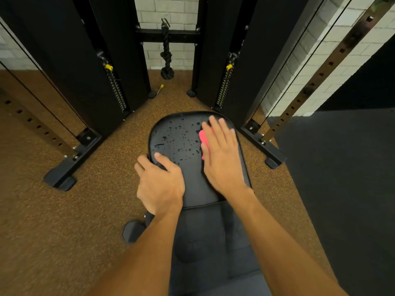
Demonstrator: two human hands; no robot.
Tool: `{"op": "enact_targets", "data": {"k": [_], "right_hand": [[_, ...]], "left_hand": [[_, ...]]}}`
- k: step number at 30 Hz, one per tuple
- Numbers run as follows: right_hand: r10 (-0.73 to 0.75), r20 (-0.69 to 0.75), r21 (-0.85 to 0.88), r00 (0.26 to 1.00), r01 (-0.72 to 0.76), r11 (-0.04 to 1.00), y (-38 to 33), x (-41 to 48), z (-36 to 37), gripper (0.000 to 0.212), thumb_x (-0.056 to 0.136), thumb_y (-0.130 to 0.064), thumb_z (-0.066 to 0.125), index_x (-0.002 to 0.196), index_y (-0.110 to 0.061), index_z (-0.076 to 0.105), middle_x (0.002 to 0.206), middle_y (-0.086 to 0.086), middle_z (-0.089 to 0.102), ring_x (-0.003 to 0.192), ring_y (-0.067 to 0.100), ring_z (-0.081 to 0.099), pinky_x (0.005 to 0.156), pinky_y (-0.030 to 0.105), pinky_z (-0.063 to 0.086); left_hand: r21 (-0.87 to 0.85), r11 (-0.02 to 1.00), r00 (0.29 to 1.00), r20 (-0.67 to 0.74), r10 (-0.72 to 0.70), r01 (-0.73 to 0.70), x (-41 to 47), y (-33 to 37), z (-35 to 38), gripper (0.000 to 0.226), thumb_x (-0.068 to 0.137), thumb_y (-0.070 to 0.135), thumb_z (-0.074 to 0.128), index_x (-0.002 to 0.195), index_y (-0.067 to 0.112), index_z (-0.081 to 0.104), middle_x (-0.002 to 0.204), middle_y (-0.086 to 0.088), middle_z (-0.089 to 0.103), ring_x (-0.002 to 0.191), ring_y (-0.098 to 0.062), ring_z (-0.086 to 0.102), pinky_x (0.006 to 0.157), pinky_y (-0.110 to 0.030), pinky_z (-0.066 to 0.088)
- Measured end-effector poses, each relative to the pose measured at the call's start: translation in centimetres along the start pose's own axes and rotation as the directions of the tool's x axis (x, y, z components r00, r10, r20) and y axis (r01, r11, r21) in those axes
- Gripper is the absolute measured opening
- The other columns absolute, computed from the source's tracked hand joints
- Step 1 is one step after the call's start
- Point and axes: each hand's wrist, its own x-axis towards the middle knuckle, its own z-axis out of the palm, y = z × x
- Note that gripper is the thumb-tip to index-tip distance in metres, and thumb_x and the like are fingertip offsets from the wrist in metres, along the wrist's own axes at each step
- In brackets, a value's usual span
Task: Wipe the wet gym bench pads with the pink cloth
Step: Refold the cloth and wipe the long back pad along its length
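Holding: my left hand [160, 184] grips the near left edge of the bench pad [193, 189], thumb on top.
Wiping: my right hand [222, 154] lies flat, fingers straight, pressing the pink cloth [204, 139] on the pad's right side.
Wet part: water drops [179, 144] sit farther left.
Could go wrong: the cloth may bunch under my palm and only smear drops.

Working inside a gym
Beyond the fingers [214, 124], black weight stacks [116, 92] are standing on rubber flooring [74, 221], and a rope attachment [166, 50] is hanging between them before a white brick wall [171, 9].
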Motion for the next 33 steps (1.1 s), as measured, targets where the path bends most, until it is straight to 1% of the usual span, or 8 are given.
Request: {"op": "enact_targets", "data": {"k": [3,6,10,18,24,26,30,33], "right_hand": [[-0.111,0.075,-0.005,0.991,0.112,0.994,1.0,-3.7,-1.0,0.052,0.115,-0.028,0.037,0.166,-0.016,0.036,0.177,0.001,0.024,0.166,0.019,0.009,0.135,0.047,0.012],[0.059,0.020,0.009,0.998,-0.059,0.998,2.1,-3.5,-1.4,0.051,0.116,-0.028,0.039,0.165,-0.013,0.038,0.177,0.005,0.022,0.166,0.023,0.010,0.134,0.049,0.018],[0.249,-0.060,0.006,0.967,-0.249,0.968,1.3,2.3,-0.2,0.055,0.115,-0.031,0.031,0.164,-0.007,0.036,0.175,0.014,0.025,0.164,0.034,0.018,0.131,0.056,0.024],[-0.134,0.101,-0.014,0.986,0.136,0.991,1.5,-1.1,-1.1,0.054,0.115,-0.030,0.036,0.167,-0.016,0.033,0.177,0.001,0.022,0.166,0.020,0.008,0.134,0.048,0.014],[0.214,0.004,0.003,0.977,-0.214,0.977,1.8,4.0,-0.8,0.054,0.116,-0.030,0.032,0.166,-0.008,0.032,0.176,0.012,0.024,0.165,0.033,0.014,0.132,0.056,0.021],[0.158,0.014,-0.007,0.987,-0.158,0.987,0.5,6.1,-0.2,0.053,0.116,-0.029,0.033,0.165,-0.010,0.035,0.175,0.012,0.028,0.164,0.032,0.016,0.132,0.058,0.020],[-0.143,0.101,0.016,0.985,0.142,0.990,-0.1,4.1,-0.4,0.053,0.115,-0.032,0.031,0.165,-0.015,0.039,0.174,0.003,0.031,0.165,0.023,0.016,0.134,0.050,0.013],[-0.110,0.095,0.020,0.989,0.109,0.994,1.8,2.0,-1.3,0.051,0.116,-0.032,0.034,0.165,-0.017,0.038,0.176,0.000,0.026,0.166,0.019,0.011,0.135,0.046,0.012]], "left_hand": [[-0.008,1.000,1.000,0.019,0.003,-0.003,0.0,0.1,-0.1,0.052,0.112,0.045,0.029,0.148,0.010,0.045,0.146,-0.014,0.055,0.111,-0.046,0.064,0.081,-0.046,0.037],[-0.014,1.000,0.999,0.043,0.016,-0.015,0.0,0.2,-0.3,0.054,0.112,0.043,0.029,0.152,0.010,0.044,0.149,-0.016,0.057,0.119,-0.046,0.062,0.094,-0.051,0.045],[-0.011,1.000,0.998,0.066,0.009,-0.008,0.0,0.3,-0.5,0.055,0.112,0.044,0.029,0.155,0.011,0.042,0.150,-0.018,0.058,0.122,-0.046,0.062,0.099,-0.052,0.045],[-0.015,1.000,0.997,0.079,-0.004,0.005,0.0,0.4,-0.6,0.056,0.111,0.045,0.029,0.154,0.012,0.042,0.148,-0.019,0.059,0.121,-0.047,0.062,0.099,-0.053,0.044],[-0.018,1.000,0.996,0.087,-0.010,0.012,0.0,0.4,-0.7,0.056,0.112,0.046,0.028,0.154,0.011,0.042,0.146,-0.018,0.060,0.117,-0.047,0.063,0.096,-0.053,0.045],[-0.018,1.000,0.996,0.087,-0.005,0.007,0.0,0.3,-0.7,0.056,0.112,0.046,0.028,0.154,0.011,0.042,0.145,-0.018,0.061,0.118,-0.046,0.063,0.097,-0.053,0.045],[-0.018,1.000,0.996,0.088,-0.014,0.016,0.1,0.2,-0.6,0.056,0.111,0.046,0.028,0.152,0.012,0.043,0.143,-0.018,0.062,0.116,-0.047,0.063,0.096,-0.053,0.045],[-0.022,1.000,0.995,0.094,-0.014,0.016,0.1,0.3,-0.6,0.056,0.110,0.047,0.026,0.150,0.012,0.044,0.143,-0.018,0.062,0.115,-0.046,0.064,0.095,-0.053,0.045]]}}
